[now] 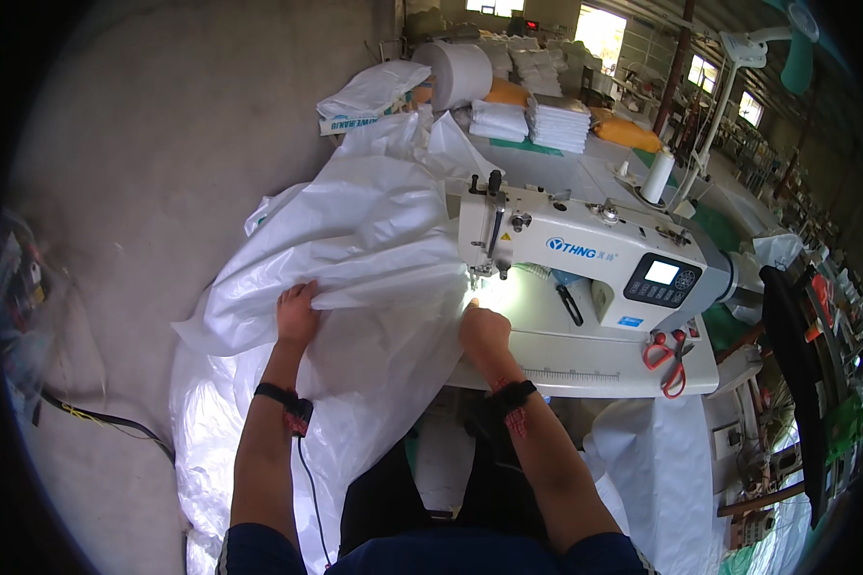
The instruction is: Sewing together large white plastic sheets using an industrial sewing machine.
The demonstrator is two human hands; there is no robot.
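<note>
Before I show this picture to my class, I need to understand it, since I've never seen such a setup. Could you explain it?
There is no robot here, just one person's bare hands. A wide fisheye camera worn on the head looks down at them, so straight edges bend near the rim. The left hand lies on a large white sheet. The right hand is close to the brightly lit needle end of a white sewing machine. How firmly either hand grips is hard to tell. On the machine's pale tabletop lie red-handled scissors and a black tool.
</note>
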